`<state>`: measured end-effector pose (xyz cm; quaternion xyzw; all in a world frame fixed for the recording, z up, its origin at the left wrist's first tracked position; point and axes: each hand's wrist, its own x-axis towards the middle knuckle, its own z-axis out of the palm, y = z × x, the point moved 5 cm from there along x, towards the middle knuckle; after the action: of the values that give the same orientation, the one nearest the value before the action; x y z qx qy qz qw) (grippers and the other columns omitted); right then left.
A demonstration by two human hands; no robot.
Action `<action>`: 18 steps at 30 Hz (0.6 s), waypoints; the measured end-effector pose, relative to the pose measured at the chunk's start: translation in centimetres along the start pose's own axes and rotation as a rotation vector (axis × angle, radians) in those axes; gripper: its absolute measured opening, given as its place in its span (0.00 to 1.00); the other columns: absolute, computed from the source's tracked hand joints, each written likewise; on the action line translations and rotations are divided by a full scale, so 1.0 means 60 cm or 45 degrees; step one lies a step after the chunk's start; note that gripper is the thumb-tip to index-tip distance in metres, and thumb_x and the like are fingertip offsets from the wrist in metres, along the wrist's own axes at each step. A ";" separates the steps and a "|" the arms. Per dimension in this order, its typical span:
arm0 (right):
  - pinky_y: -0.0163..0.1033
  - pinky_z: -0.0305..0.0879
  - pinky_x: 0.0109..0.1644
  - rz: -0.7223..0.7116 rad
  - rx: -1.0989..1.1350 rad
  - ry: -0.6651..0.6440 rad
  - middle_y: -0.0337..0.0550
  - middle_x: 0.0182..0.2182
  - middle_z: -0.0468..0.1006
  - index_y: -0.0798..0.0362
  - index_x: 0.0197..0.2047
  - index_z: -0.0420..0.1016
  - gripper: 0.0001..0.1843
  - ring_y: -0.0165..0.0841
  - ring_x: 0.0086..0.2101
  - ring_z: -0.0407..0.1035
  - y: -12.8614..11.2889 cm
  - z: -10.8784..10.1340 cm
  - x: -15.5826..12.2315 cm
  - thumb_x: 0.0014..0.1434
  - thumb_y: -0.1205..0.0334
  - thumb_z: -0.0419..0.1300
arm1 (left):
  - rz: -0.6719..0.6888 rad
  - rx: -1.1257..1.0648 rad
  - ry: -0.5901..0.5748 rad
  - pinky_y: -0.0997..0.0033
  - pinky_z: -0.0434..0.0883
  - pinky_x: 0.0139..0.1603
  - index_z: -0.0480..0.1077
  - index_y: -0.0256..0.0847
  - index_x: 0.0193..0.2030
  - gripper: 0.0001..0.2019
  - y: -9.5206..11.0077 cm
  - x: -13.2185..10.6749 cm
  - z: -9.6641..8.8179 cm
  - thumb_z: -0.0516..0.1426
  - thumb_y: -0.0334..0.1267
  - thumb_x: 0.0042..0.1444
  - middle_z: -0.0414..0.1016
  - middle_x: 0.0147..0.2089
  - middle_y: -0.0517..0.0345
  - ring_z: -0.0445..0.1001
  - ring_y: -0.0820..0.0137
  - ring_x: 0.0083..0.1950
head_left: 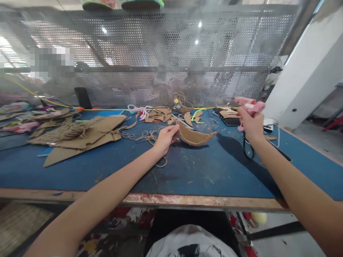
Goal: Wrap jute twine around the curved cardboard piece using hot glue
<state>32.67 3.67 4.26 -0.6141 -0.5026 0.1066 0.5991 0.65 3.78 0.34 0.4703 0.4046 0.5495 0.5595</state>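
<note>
Left hand (166,138) pinches cardboard crescent (197,137) by its left end; right hand (251,123), well apart, grips pink tool (258,107), perhaps a glue gun.

Craft workshop, by the look of it; bare and functional. Long blue-topped table (193,175), front edge worn and stained. Spread over it, raw stock: stacked cardboard sheets (112,125) at left, loose twine (144,136) mid-table, small cut cardboard pieces (160,114) and bright fuzzy stems (143,111) along the far side. Handwork evident: a cardboard crescent (195,136) with corded edge; farther back, a decorated crescent (184,108) bearing small yellow and blue flowers. Perforated screen (144,53) closes the far side. At right, plain white pillar (308,78), grey floor (316,139). Littered scraps (120,217) beneath the table.
</note>
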 end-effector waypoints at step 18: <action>0.40 0.74 0.33 0.309 0.864 -0.676 0.34 0.24 0.74 0.50 0.29 0.72 0.19 0.29 0.23 0.68 -0.090 0.100 -0.158 0.40 0.49 0.71 | 0.128 0.285 -0.382 0.75 0.73 0.26 0.68 0.43 0.48 0.18 0.004 -0.029 0.046 0.62 0.32 0.49 0.75 0.31 0.60 0.77 0.70 0.28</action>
<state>21.15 -0.80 2.79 -0.3887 -0.4998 0.4889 0.6000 3.16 1.82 1.11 0.6261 0.3512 0.4520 0.5296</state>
